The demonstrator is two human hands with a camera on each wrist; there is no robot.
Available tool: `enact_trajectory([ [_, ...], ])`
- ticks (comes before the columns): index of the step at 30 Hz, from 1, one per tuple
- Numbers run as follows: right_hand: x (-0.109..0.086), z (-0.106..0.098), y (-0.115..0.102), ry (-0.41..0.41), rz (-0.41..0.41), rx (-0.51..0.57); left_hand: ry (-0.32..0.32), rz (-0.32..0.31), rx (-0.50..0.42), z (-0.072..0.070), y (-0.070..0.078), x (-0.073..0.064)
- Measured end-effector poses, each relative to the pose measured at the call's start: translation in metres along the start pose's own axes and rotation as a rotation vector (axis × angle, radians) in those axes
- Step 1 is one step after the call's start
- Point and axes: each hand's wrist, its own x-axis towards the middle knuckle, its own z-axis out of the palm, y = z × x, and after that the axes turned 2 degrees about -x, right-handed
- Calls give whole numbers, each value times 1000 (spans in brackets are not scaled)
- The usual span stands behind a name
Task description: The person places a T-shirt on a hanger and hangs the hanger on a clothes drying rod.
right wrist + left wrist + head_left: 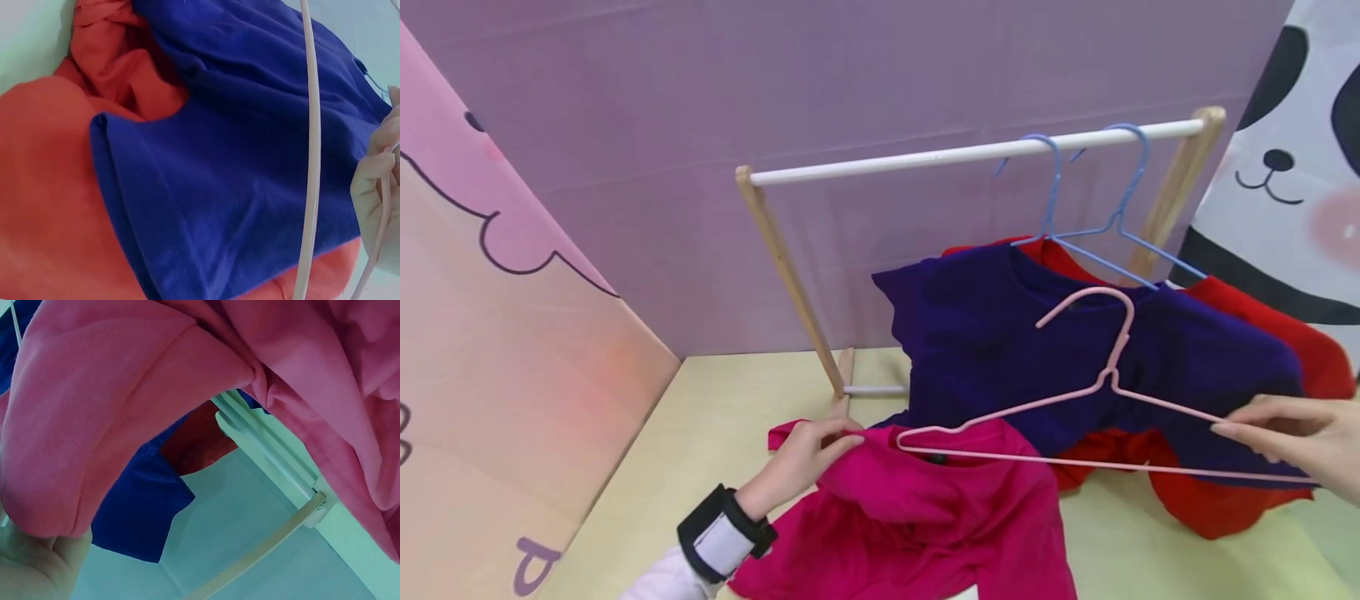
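Note:
In the head view my left hand (808,458) pinches the shoulder of a magenta shirt (925,508), and cloth drapes from it in the left wrist view. My right hand (1292,433) holds a pink hanger (1030,405) by its right arm, thumb and fingers pinching the wire. The hanger's left end reaches the shirt's neckline, close to my left hand, while its hook points up. Behind the hanger, a dark blue shirt (970,333) hangs on a blue hanger (1052,183). A red shirt (1315,358) hangs behind that one, on another blue hanger (1138,167).
A small rack with a white bar (880,167) and wooden posts (793,283) stands on the pale table (700,433). Purple cloth (662,125) covers the back. A printed panel (497,333) stands at the left, and a panda print (1285,175) is at the right.

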Motion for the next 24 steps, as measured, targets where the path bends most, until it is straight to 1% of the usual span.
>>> enact_trajectory([
  [4, 0, 7, -3, -42, 27, 35, -30, 14, -23, 0, 2, 0],
  [7, 1, 14, -7, -87, 53, 28, -49, 32, -35, 1, 3, 0],
  [11, 2, 25, -12, -139, 44, 25, -61, 49, -24, 3, 6, -1],
  [15, 2, 36, -16, -162, 21, 97, -78, 66, -4, 5, 8, -4],
  [19, 0, 51, -22, -193, -12, 176, -114, 61, -16, 8, 15, -7],
  [22, -1, 65, -30, -214, -36, 234, -145, 49, 1, 10, 21, -8],
  [24, -2, 74, -35, -218, -40, 266, -154, 55, 18, 10, 23, -7],
])
